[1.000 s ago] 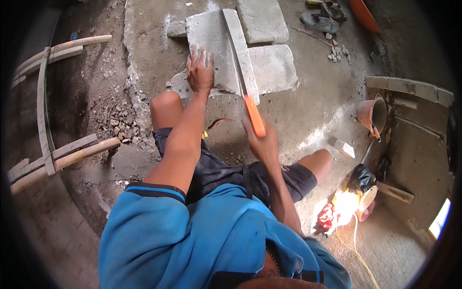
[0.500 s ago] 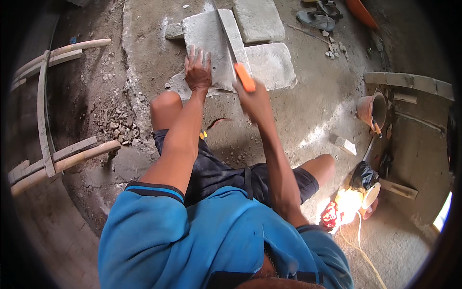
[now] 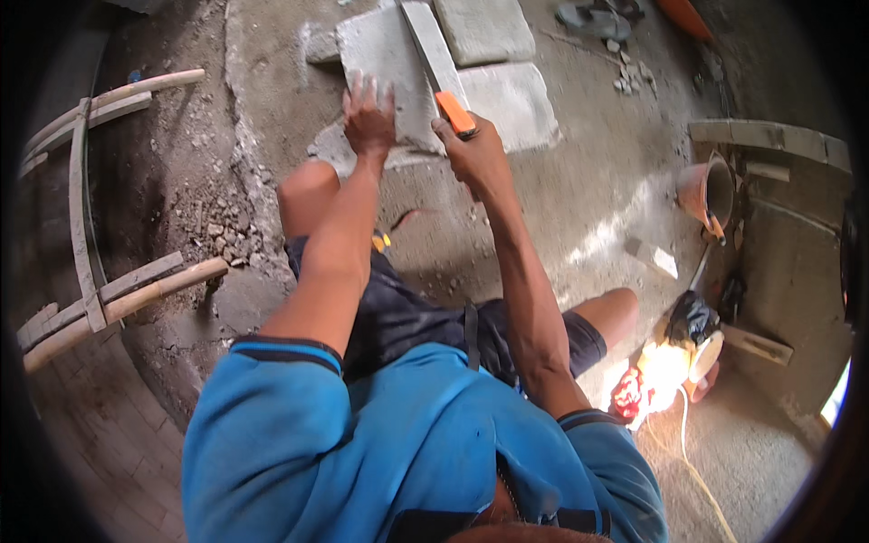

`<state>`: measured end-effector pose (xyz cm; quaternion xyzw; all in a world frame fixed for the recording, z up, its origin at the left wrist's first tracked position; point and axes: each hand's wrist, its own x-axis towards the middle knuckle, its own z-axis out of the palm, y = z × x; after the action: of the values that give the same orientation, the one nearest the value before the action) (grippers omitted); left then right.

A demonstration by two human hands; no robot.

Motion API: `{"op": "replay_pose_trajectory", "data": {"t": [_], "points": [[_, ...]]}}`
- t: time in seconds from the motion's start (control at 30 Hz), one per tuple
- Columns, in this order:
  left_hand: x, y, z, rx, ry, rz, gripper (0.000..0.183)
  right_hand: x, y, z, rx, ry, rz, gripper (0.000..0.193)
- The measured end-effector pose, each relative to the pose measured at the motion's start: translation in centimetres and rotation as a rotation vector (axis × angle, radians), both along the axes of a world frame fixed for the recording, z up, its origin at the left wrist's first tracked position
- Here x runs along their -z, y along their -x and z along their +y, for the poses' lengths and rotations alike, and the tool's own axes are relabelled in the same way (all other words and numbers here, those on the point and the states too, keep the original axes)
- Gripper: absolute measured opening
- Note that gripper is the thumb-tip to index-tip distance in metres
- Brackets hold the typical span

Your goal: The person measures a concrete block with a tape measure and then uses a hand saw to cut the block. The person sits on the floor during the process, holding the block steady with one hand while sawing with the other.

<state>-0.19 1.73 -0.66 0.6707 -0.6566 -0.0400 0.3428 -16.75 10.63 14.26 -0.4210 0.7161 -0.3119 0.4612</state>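
A grey concrete block point(image 3: 380, 54) lies on the ground in front of my knees. My left hand point(image 3: 367, 118) presses flat on its near part, fingers spread. My right hand point(image 3: 475, 156) is closed around the orange handle point(image 3: 455, 112) of a hand saw. The saw's long grey blade point(image 3: 425, 41) runs away from me across the top of the block, to the right of my left hand.
Two more grey blocks point(image 3: 484, 27) point(image 3: 511, 104) lie beside the first. A wooden ladder-like frame point(image 3: 86, 208) lies at left by rubble. An orange bucket point(image 3: 706, 192), a concrete ledge point(image 3: 769, 140) and a cord point(image 3: 688, 466) are at right. Sandals point(image 3: 593, 18) lie at the far top.
My right hand has pushed the saw forward along the block, away from me. My left hand has stayed pressed on the block.
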Motion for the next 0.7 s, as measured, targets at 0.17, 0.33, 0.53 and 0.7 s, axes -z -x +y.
{"op": "replay_pose_trajectory", "data": {"t": [0.17, 0.33, 0.53, 0.7], "points": [[0.3, -1.3, 1.6, -0.087, -0.142, 0.056, 0.045, -0.3, -0.4, 15.1, 0.015, 0.097, 0.094, 0.032], [-0.5, -2.5, 1.8, -0.094, -0.078, -0.038, 0.046, -0.7, -0.5, 16.7, -0.011, 0.110, 0.035, 0.030], [-0.1, 0.2, 0.2, 0.007, -0.016, 0.042, 0.046, 0.5, -0.6, 4.0, -0.028, 0.073, 0.094, 0.034], [-0.3, -1.8, 1.9, -0.092, -0.096, 0.042, 0.044, -1.7, 0.1, 18.9, -0.012, -0.038, 0.048, 0.022]]}}
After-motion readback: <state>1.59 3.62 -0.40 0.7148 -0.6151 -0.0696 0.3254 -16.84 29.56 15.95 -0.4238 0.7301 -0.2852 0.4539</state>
